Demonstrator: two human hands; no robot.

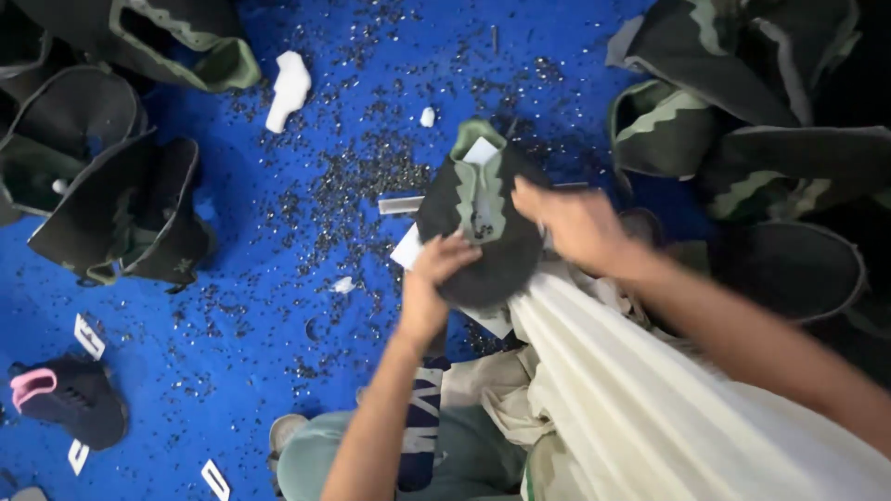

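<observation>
A seated worker steadies a dark shoe upper (483, 243) with a green zigzag-edged tongue over a blue floor (278, 306). The left hand (429, 288) pinches the upper's near edge between thumb and fingers, closed on it; the right hand (571, 223) rests on the far side, though how tightly its fingers close there cannot be told. The upper sits between the 2 hands, with a white paper tag (481, 151) tucked at the tip beyond both grips.

The hold looks light: a slip of the left pinch could let the piece twist or drop, and the loose tag could fall out.

Small dark offcuts (362, 176) litter the floor beyond the grips. Finished uppers lie heaped well left (111, 195) and well right (742, 102) of the hands. A white scrap (288, 88) lies far beyond the left hand. Pleated cream cloth (650, 408) drapes under the right forearm, crowding that side. A dark shoe with pink lining (70, 399) sits far left.
</observation>
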